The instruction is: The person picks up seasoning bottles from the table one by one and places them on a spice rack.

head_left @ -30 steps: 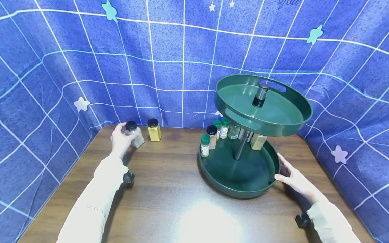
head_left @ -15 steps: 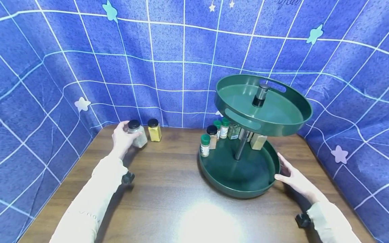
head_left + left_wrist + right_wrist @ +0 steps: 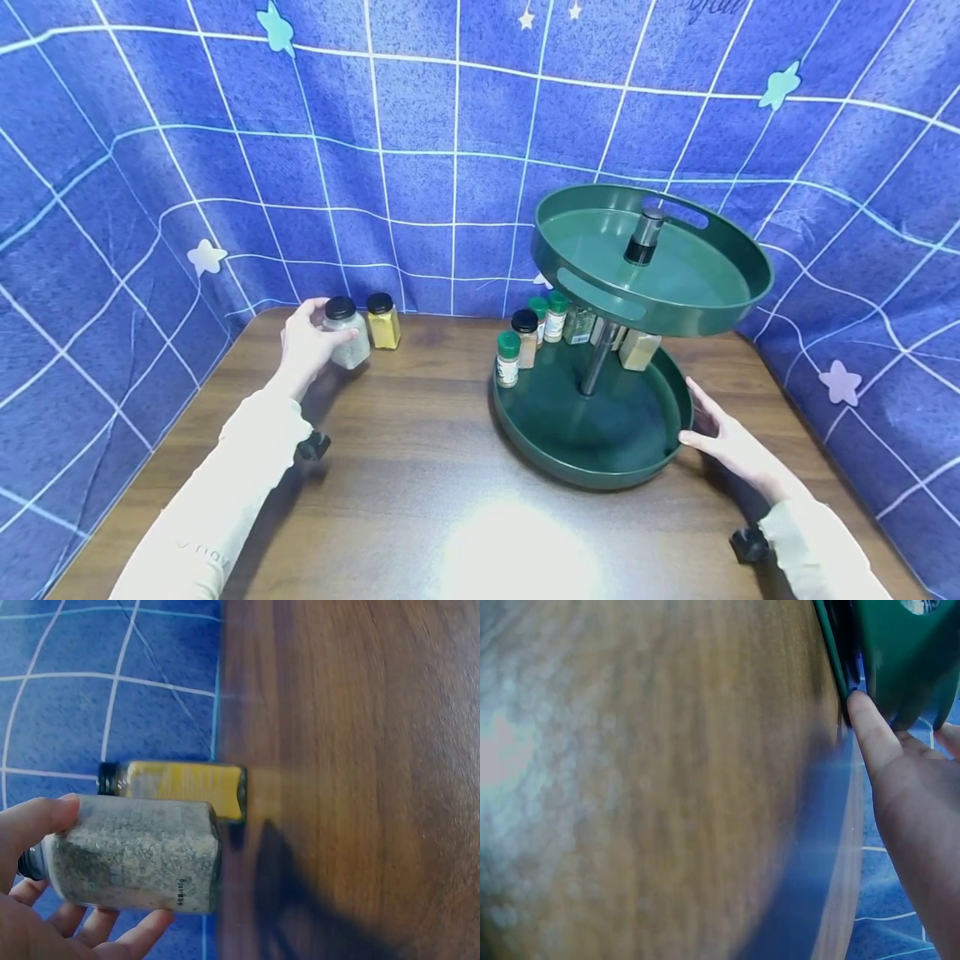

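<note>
My left hand (image 3: 309, 346) grips a clear spice jar (image 3: 351, 343) with a black lid, filled with grey-green flakes. Thumb and fingers wrap its sides in the left wrist view, where the jar (image 3: 139, 855) overlaps a yellow-filled jar (image 3: 217, 787). That yellow jar (image 3: 385, 327), black-lidded too, stands upright just right of the held one. On the right, my right hand (image 3: 723, 437) rests against the outer rim of the green two-tier turntable's lower tray (image 3: 592, 475). Its fingers are extended, and the thumb lies at the tray's edge in the right wrist view.
Several spice bottles, including a green-capped one (image 3: 507, 360) and a black-capped one (image 3: 525, 340), line the lower tray's left and back. The upper tray (image 3: 697, 271) overhangs it on a metal post (image 3: 597, 358). A blue grid-patterned cloth (image 3: 450, 192) surrounds the wooden table (image 3: 405, 467).
My left hand has moved a little to the right with the flake-filled jar, bringing it close beside the yellow jar. The right hand and the turntable have stayed in place.
</note>
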`<state>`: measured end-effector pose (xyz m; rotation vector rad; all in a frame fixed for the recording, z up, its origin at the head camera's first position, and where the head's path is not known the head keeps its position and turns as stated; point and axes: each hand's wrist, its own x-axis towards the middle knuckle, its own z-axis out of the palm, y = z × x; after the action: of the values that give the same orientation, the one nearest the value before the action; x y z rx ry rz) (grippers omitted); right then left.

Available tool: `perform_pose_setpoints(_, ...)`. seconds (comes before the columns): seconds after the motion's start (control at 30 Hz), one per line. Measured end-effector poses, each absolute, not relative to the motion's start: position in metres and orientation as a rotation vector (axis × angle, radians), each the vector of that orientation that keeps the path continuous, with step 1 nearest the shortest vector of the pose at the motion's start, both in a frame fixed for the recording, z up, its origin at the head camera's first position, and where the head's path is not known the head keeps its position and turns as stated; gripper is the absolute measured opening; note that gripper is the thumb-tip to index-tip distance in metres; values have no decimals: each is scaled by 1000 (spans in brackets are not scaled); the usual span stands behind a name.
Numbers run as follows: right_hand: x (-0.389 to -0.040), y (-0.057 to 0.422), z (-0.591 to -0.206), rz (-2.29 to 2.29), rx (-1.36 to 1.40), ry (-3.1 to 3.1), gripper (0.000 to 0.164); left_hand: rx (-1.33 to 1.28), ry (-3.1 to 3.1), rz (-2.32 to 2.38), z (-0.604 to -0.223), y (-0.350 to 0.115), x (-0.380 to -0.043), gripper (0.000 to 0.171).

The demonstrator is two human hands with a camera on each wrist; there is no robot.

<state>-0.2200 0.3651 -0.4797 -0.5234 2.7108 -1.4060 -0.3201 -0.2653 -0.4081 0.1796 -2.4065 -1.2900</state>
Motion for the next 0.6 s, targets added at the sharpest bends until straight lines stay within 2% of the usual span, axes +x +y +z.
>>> perform_pose_setpoints(0.6,-221,367,-480,-1396,-487,2690,79,41,-2434,-1376,-396,-242,-304,66)
